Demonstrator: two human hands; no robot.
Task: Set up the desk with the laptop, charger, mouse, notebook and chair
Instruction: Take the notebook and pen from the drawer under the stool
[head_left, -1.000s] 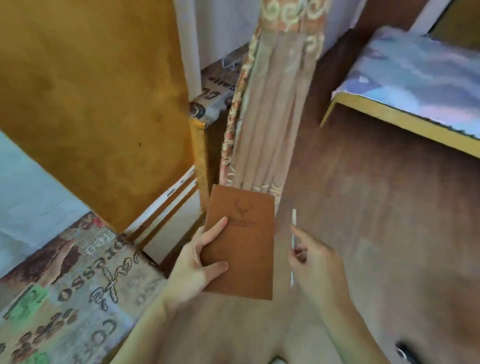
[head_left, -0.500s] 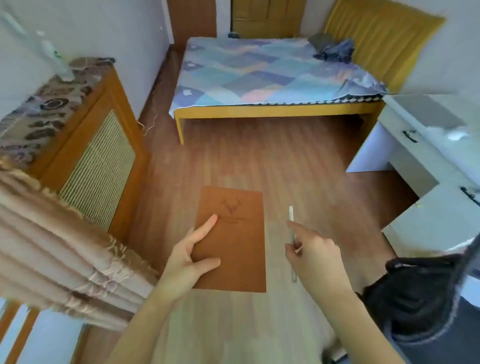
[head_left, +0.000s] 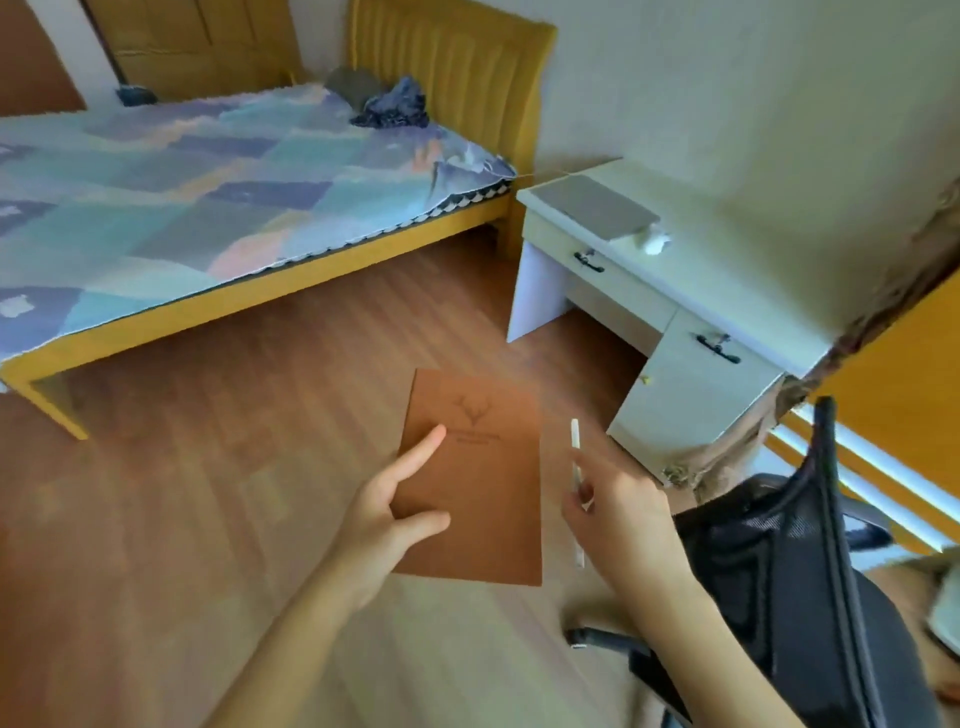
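My left hand (head_left: 387, 512) grips a brown notebook (head_left: 483, 499) with a deer emblem, held flat above the wooden floor. A thin white pen (head_left: 575, 467) stands upright in my right hand (head_left: 621, 514), just right of the notebook. Ahead on the right is a white desk (head_left: 727, 291) with drawers. On its top lie a closed grey laptop (head_left: 592, 205) and, beside it, a white mouse (head_left: 655, 243). A black mesh office chair (head_left: 789, 561) stands at lower right, close to my right forearm. No charger can be made out.
A bed (head_left: 218, 208) with a patchwork cover and yellow frame fills the left and back. Dark clothes (head_left: 392, 106) lie near its yellow headboard. Open wooden floor (head_left: 218, 467) lies between bed and desk. A patterned curtain (head_left: 727, 457) hangs at the desk's right end.
The view has swung right from a curtain and cabinet to the bed, then to the desk and chair. Both hands keep the same hold on notebook and pen.
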